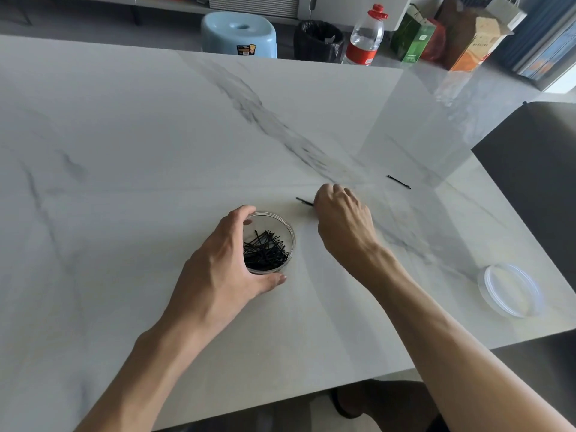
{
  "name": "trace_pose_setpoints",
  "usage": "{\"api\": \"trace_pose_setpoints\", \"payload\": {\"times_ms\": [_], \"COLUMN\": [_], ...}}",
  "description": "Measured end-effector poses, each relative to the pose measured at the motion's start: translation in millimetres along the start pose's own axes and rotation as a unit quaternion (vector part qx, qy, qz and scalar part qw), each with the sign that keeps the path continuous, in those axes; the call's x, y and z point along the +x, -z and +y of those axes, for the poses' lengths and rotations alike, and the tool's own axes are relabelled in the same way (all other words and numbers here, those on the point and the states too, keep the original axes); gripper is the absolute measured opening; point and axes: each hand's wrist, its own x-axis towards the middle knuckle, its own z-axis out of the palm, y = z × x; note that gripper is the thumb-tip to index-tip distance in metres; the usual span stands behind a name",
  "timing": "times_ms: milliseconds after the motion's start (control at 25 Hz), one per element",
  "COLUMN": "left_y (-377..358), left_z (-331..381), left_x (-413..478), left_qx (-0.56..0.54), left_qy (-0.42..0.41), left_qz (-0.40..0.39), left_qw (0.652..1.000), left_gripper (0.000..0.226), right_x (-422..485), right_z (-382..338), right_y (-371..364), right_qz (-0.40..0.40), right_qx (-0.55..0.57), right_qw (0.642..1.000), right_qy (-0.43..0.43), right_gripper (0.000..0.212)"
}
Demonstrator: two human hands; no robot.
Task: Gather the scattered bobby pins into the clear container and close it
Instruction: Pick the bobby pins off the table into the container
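Pin (pixel 304 201) in right grip (pixel 343 218), beside container (pixel 291 241)

Both forearms run bare from the wrists back to the edge of view. The left hand (pixel 218 263) and right hand (pixel 343 219) are bare too, lean, with tendons showing; the left thumbnail is short and plain.

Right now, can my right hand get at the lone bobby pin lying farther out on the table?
Probably yes. Only bare table lies between the right hand and the far bobby pin, though that hand seems to pinch the nearer pin.
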Motion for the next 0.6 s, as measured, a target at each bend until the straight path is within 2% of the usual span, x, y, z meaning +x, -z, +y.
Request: {"api": "trace_pose_setpoints", "payload": {"times_ms": [40,120,200,320,480,600], "left_y": [0.0,-0.3,-0.1,-0.8,-2.1,-2.7], "left_z": [0.3,0.5,0.3,-1.3,-3.9,-3.9], "left_x": [0.2,0.9,1.2,1.6,0.1,1.6], "left_qx": [-0.003,-0.016,-0.031,-0.050,-0.068,-0.057], "left_qy": [0.002,0.008,0.012,0.035,0.044,0.037], "left_qz": [-0.002,-0.004,-0.006,-0.012,-0.009,-0.014], "left_qw": [1.000,1.000,0.999,0.998,0.997,0.998], "left_gripper": [0.092,0.092,0.090,0.090,0.092,0.089], "right_x": [1.4,2.5,-4.7,-18.6,-18.3,-22.2], "right_z": [-1.4,-10.8,-26.1,-39.4,-23.1,-24.3], "right_y": [5.5,20.9,34.5,40.4,45.2,44.9], "right_qz": [0.012,0.044,0.024,-0.064,-0.055,-0.077], "right_qx": [0.073,0.240,0.320,0.330,0.328,0.288], "right_qw": [0.997,0.967,0.934,0.922,0.931,0.937], "right_qy": [0.007,0.067,0.160,0.193,0.149,0.184], "right_gripper": [0.027,0.018,0.010,0.010,0.009,0.007]}}
